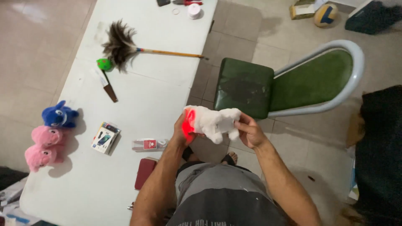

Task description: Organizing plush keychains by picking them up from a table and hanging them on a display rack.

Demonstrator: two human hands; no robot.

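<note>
I hold a small white plush animal with both hands, in front of my body beside the table's right edge. My left hand grips its left end, where a red light glows through the plush. At its right end my right hand closes on the rear and legs. The toy lies roughly level between my hands.
A white table holds a blue plush, two pink plush toys, a small box, a clear packet, a dark red case, a feather duster and a green ball. A green chair stands to the right.
</note>
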